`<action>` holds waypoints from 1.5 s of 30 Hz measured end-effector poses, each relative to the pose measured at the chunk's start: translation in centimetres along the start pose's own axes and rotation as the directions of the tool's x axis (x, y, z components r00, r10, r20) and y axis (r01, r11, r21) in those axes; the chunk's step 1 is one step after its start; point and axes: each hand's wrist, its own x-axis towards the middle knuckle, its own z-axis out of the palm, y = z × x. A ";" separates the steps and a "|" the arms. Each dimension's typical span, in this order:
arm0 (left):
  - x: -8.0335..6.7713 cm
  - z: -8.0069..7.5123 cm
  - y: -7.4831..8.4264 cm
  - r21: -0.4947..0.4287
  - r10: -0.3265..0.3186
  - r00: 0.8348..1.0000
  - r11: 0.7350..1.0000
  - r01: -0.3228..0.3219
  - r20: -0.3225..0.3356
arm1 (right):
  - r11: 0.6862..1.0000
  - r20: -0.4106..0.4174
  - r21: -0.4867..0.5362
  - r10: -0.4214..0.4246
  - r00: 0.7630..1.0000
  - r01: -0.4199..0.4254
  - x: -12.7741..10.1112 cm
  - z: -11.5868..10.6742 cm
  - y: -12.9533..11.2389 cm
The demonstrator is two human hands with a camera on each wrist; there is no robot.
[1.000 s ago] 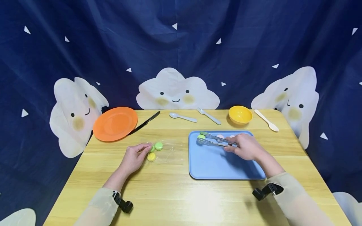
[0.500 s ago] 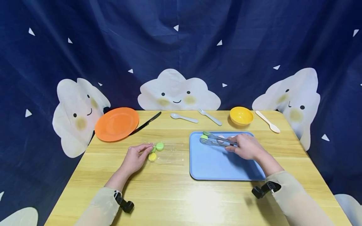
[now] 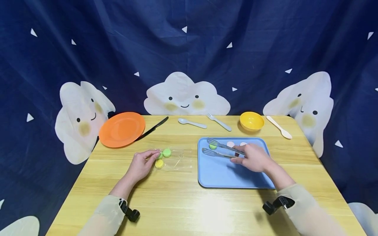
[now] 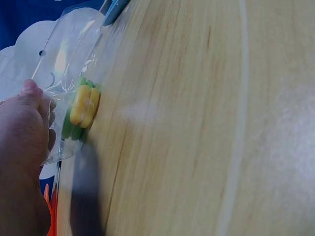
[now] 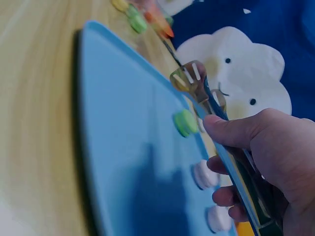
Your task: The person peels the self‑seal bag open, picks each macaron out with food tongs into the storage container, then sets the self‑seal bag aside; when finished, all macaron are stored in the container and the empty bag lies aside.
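A: What is your right hand (image 3: 253, 158) doing?

B: It is gripping the metal tongs (image 3: 222, 149), thumb on top and fingers curled underneath. I am holding them over the blue tray (image 3: 230, 173), arms pointing away from my palm toward my left. The two arms are standing apart at the tips, nothing between them.

A: And the green macaron (image 3: 212, 146)?

B: It is lying on the tray beyond my fingertips, between the two tong tips and free of both. The wrist camera is showing it flat on the blue surface, just below the slotted tip.

A: Anything else near that hand?

B: Two pink macarons (image 3: 230, 144) are sitting on the tray on the far side of my knuckles, close beside the tongs.

A: The left hand (image 3: 141, 165)?

B: It is pinching the edge of a clear plastic bag (image 3: 177, 158) lying flat on the wooden table (image 3: 183, 203). Thumb and fingertips are closing on the film right at the bag's mouth.

A: What is in the bag?

B: A yellow macaron (image 3: 159, 164) and green macarons (image 3: 166, 152), all just past my fingertips. From the wrist view they are bunching together inside the film, yellow in front of green. I cannot tell whether my fingers are touching them through the plastic.
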 end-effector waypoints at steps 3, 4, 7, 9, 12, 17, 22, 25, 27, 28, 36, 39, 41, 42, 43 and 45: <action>0.0 0.0 0.0 -0.006 0.007 1.000 1.000 -0.007 -0.005 | 1.000 0.003 -0.005 0.001 1.000 -0.001 0.0 0.9 -0.7; 0.0 0.0 0.1 -0.010 0.008 1.000 1.000 -0.009 -0.006 | 1.000 0.010 -0.001 0.003 1.000 -0.003 0.0 1.2 -1.0; 0.0 0.0 0.1 -0.022 0.013 1.000 1.000 -0.013 -0.009 | 1.000 0.024 0.014 -0.006 1.000 0.005 0.2 1.8 -1.8; 0.0 0.1 0.1 -0.026 0.010 1.000 1.000 -0.010 -0.013 | 1.000 0.018 0.018 -0.024 1.000 0.023 0.4 2.1 -2.3; -0.1 0.1 0.1 -0.028 0.005 1.000 1.000 -0.005 -0.021 | 0.999 0.011 0.014 -0.052 0.999 0.052 0.8 2.4 -3.0; -0.1 0.2 0.2 -0.032 0.003 1.000 0.999 -0.003 -0.021 | 0.997 0.020 0.011 -0.071 0.997 0.070 1.5 2.8 -4.0; 0.0 0.2 0.3 -0.028 -0.002 1.000 1.000 0.002 -0.017 | 0.996 0.052 0.024 -0.090 0.995 0.089 2.3 3.1 -4.6; 0.0 0.2 0.3 -0.025 -0.005 1.000 1.000 0.005 -0.021 | 0.994 0.071 0.020 -0.110 0.991 0.109 2.9 3.3 -5.0; 0.0 0.2 0.3 -0.025 -0.006 1.000 1.000 0.006 -0.023 | 0.993 0.079 0.011 -0.120 0.990 0.120 3.3 3.6 -5.4; 0.0 0.2 0.3 -0.027 -0.007 1.000 1.000 0.006 -0.025 | 0.993 0.083 0.010 -0.122 0.989 0.121 3.5 3.7 -5.5; 0.5 0.3 0.3 -0.040 0.002 1.000 0.999 -0.003 -0.013 | 0.992 0.089 -0.016 -0.125 0.988 0.127 5.2 4.6 -7.4; 0.6 0.3 0.4 -0.036 0.002 1.000 0.999 -0.002 -0.009 | 0.988 0.078 -0.035 -0.148 0.986 0.151 5.9 5.2 -8.0; 0.5 0.3 0.4 -0.040 0.006 1.000 0.999 -0.007 -0.009 | 0.985 0.070 -0.048 -0.160 0.985 0.163 6.3 5.5 -8.4; 0.5 0.3 0.4 -0.043 0.008 1.000 0.999 -0.009 -0.009 | 0.985 0.064 -0.054 -0.159 0.985 0.163 6.4 5.7 -8.6; 0.5 0.3 0.4 -0.045 0.010 1.000 0.999 -0.010 -0.010 | 0.985 0.061 -0.062 -0.159 0.985 0.163 6.6 5.9 -8.7; 0.4 0.4 0.3 -0.048 0.012 1.000 0.999 -0.012 -0.010 | 0.985 0.061 -0.065 -0.155 0.986 0.159 6.8 6.2 -9.1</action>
